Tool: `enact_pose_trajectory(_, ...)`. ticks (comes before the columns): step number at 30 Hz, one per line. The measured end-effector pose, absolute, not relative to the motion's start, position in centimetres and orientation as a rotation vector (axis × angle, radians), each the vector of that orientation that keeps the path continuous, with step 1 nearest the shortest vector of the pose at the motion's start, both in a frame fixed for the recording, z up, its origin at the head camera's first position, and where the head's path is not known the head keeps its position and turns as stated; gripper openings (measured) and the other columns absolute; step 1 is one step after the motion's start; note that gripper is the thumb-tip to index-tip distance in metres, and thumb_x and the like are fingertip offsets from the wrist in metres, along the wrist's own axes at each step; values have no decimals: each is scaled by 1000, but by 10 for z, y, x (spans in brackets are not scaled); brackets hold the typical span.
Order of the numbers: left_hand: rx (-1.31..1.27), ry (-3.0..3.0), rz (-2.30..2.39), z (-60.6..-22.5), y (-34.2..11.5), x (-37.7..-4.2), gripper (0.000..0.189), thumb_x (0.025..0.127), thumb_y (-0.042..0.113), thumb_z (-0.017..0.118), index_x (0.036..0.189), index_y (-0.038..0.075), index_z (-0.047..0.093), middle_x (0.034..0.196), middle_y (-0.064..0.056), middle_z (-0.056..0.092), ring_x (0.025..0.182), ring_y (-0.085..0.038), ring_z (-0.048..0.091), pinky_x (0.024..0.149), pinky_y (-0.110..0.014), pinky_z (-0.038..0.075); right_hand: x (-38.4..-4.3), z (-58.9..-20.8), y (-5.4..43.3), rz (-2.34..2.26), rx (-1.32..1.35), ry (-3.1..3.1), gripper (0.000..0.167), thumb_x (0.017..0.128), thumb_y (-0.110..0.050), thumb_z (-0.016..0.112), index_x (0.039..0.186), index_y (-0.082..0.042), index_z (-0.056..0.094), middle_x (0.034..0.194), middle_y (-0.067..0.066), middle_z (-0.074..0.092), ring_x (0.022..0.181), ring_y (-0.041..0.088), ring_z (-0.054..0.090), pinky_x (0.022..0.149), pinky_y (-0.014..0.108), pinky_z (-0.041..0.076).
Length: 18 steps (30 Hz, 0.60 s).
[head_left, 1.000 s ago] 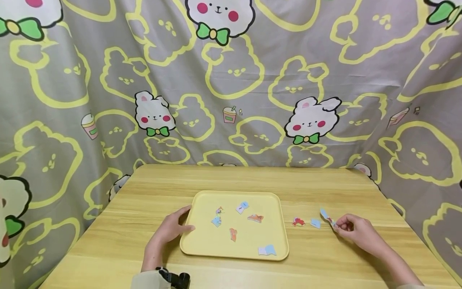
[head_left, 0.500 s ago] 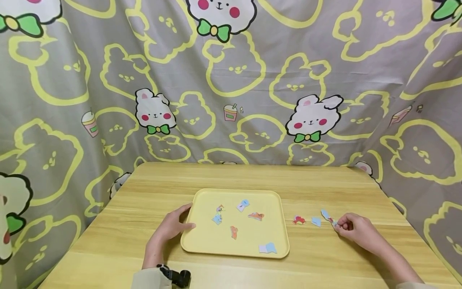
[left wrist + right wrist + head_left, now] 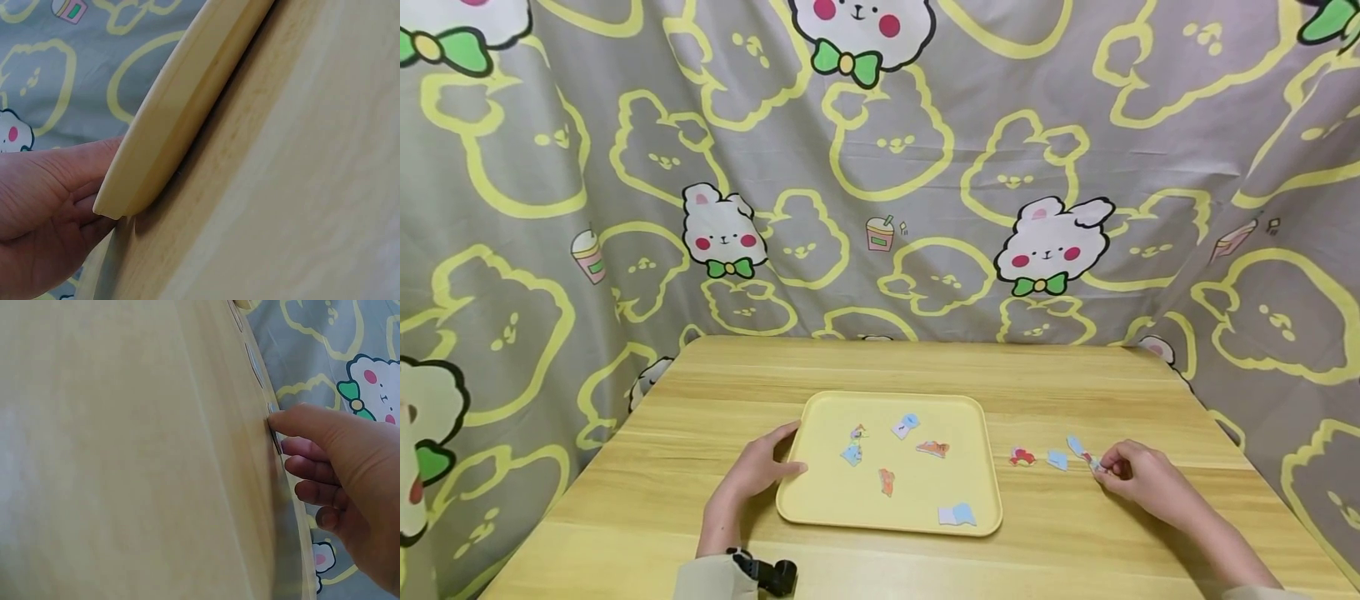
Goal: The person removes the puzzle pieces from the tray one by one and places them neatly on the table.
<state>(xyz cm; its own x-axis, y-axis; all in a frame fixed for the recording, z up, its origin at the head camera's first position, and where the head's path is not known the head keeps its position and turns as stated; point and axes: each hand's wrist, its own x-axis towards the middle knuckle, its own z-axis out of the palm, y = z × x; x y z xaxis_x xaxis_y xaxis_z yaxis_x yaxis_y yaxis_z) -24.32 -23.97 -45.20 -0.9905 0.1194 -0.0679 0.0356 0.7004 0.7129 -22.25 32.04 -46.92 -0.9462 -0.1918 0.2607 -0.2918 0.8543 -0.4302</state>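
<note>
My left hand (image 3: 751, 467) grips the left side of a yellow tray (image 3: 820, 507), thumb over the rim. In the left wrist view the other fingers reach behind and under the tray's edge. At the right, my right hand (image 3: 1144, 477) pinches the near end of a small blue and red puzzle piece (image 3: 1077, 447) between thumb and fingers. In the right wrist view that piece lies low, right at the tabletop. A light blue puzzle piece (image 3: 1057, 460) and a red puzzle piece (image 3: 1022, 457) lie in a row to its left.
Several puzzle pieces lie scattered on the tray, among them an orange piece (image 3: 887, 482), a white and blue piece (image 3: 957, 514) and a blue one (image 3: 852, 453). The wooden table (image 3: 737, 367) ends at a patterned curtain (image 3: 925, 208) behind and on both sides.
The puzzle piece in my right hand has tipped down flatter toward the table. My left hand keeps its grip on the tray, and the head view has shifted slightly.
</note>
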Motion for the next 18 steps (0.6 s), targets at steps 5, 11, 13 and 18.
enact_pose_trajectory(5, 129, 2793, 1176, -452, -239, -243, 76, 82, 22, 79, 148, 8, 43, 150, -25, 43, 141, -46, 35, 113, -60, 34, -222, -469, 321, 706, 375, -2813, 14, 80, -16, 79, 84, -10, 66, 74, -4, 53, 65, -5, 40, 54, 19, 39)
enact_pose_trajectory(11, 134, 2797, 1176, -453, -240, -243, 75, 83, 20, 78, 148, 8, 43, 150, -25, 43, 141, -46, 35, 114, -60, 33, -222, -471, 320, 740, 412, -2710, 12, 79, -11, 79, 85, -10, 69, 75, -8, 52, 66, -6, 39, 53, 17, 38)
enact_pose_trajectory(13, 136, 2799, 1175, -452, -241, -243, 75, 83, 20, 78, 148, 7, 44, 150, -25, 43, 141, -46, 35, 114, -60, 33, -223, -471, 318, 752, 438, -2662, 13, 77, -9, 80, 85, -11, 69, 74, -10, 50, 65, -6, 39, 53, 17, 36)
enact_pose_trajectory(18, 132, 2796, 1179, -452, -241, -243, 74, 83, 20, 78, 148, 7, 43, 150, -25, 43, 141, -46, 35, 115, -60, 32, -226, -473, 312, 808, 518, -2581, 18, 75, -5, 81, 88, -12, 70, 74, -12, 50, 65, -3, 40, 52, 16, 35)
